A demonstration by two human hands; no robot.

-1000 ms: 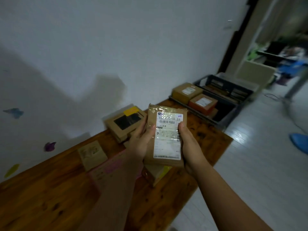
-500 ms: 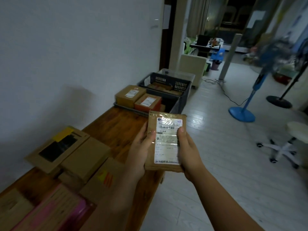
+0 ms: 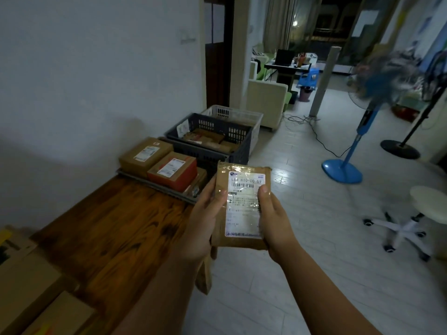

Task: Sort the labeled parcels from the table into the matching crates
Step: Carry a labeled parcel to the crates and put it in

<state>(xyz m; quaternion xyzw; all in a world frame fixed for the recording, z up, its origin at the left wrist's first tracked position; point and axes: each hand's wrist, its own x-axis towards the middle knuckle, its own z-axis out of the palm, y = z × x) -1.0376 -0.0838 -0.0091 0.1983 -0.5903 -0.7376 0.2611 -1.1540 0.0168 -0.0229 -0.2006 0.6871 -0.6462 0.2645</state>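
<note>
I hold a flat brown parcel (image 3: 242,204) with a white shipping label upright in front of me, just past the table's right edge. My left hand (image 3: 203,221) grips its left side and my right hand (image 3: 273,221) grips its right side, thumbs on the label. Beyond the wooden table (image 3: 116,226) stands a row of crates: the nearest crate (image 3: 154,184) holds a brown box (image 3: 145,155) and a red-sided box (image 3: 173,170), then comes a dark crate (image 3: 242,146) with parcels inside, then a white crate (image 3: 254,117).
More cardboard parcels (image 3: 29,286) lie at the table's near left end. A blue standing fan (image 3: 348,163) and a black stand base (image 3: 399,148) are on the tiled floor to the right, with a white wheeled stool (image 3: 418,218) nearer. A beige armchair (image 3: 266,102) stands behind the crates.
The view has swung right from the parcels on the table toward the crates and the room. Both hands kept hold of the labeled parcel, now past the table's edge.
</note>
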